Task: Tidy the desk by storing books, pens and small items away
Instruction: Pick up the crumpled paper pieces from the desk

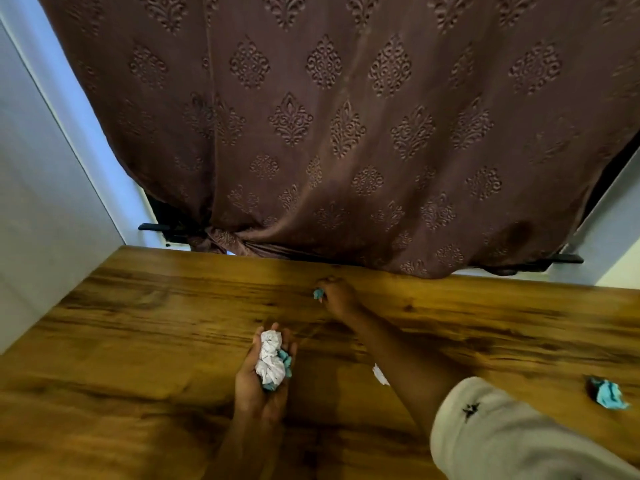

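My left hand [258, 382] is held palm up over the wooden desk [138, 341], cupping a wad of crumpled white paper [270, 358] with blue scraps under it. My right hand [337, 296] reaches to the desk's far edge, fingers pinched on a small blue paper scrap [317, 294]. Another crumpled blue scrap [607, 393] lies on the desk at the right. A white paper bit [380, 375] shows beside my right forearm, partly hidden by it.
A brown patterned curtain [346, 133] hangs right behind the desk, its hem touching the far edge. A white wall [34, 202] borders the desk on the left. A black bracket [152, 226] sticks out below the curtain at the left.
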The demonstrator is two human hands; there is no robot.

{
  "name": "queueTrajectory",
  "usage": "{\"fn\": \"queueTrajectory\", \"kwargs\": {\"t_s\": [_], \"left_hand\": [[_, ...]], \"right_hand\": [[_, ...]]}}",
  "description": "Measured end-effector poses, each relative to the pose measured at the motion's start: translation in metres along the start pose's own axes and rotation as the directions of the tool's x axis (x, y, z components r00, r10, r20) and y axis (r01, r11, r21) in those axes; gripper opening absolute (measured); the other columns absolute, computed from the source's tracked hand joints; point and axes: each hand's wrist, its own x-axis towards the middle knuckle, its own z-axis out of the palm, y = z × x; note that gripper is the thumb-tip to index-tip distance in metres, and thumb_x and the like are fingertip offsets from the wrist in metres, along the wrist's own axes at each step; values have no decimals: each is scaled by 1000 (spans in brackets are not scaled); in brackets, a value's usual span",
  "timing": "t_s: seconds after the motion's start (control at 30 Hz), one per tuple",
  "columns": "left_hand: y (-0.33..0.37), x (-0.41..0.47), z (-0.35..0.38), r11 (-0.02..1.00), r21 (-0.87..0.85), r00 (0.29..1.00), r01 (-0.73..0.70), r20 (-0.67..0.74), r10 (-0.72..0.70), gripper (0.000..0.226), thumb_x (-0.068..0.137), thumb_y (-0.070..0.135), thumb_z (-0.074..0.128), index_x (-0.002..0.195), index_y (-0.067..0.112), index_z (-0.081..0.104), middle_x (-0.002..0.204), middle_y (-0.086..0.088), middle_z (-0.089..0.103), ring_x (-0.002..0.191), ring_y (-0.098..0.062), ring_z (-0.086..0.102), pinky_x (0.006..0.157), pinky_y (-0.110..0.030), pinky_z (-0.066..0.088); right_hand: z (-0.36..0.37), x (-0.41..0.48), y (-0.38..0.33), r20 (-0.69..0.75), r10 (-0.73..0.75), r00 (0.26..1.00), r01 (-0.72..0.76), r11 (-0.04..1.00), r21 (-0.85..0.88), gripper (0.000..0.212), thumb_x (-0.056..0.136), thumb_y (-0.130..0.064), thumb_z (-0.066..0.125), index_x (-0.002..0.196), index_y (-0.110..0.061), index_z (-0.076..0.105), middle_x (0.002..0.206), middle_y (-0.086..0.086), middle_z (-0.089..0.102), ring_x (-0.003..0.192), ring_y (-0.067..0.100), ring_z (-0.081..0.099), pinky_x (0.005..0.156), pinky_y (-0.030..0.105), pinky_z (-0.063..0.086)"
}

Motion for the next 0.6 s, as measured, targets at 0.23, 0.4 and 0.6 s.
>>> {"fn": "queueTrajectory", "kwargs": {"t_s": [0.23, 0.4, 0.6], "left_hand": [[-3, 5, -7, 998, 60, 1000, -7, 26, 6, 106, 13, 28, 98, 112, 12, 62, 103, -4, 73, 89, -20, 71, 77, -40, 56], [-20, -4, -7, 993, 73, 993, 91, 65, -96, 64, 45, 28, 92, 103, 11, 73, 123, -12, 63, 107, -27, 65, 100, -44, 46], [-43, -26, 14, 988, 98, 959, 118, 247, -139, 80, 26, 23, 98, 102, 13, 75, 108, -14, 70, 94, -26, 70, 78, -43, 58]], "right_hand": [[8, -47, -10, -13, 34, 999, -29, 962, 272, 26, 91, -12, 55, 113, -8, 67, 122, 13, 62, 117, 27, 54, 98, 29, 38], [-19, -126, -28, -258, 190, 947, 32, 746, 665, 17, 80, -19, 71, 96, -24, 67, 104, -3, 66, 95, 9, 61, 85, 28, 52], [-31, -167, -47, -336, 140, 931, 50, 865, 499, 12, 82, -18, 64, 91, -26, 68, 90, -12, 68, 89, 4, 56, 77, 13, 42]]}}
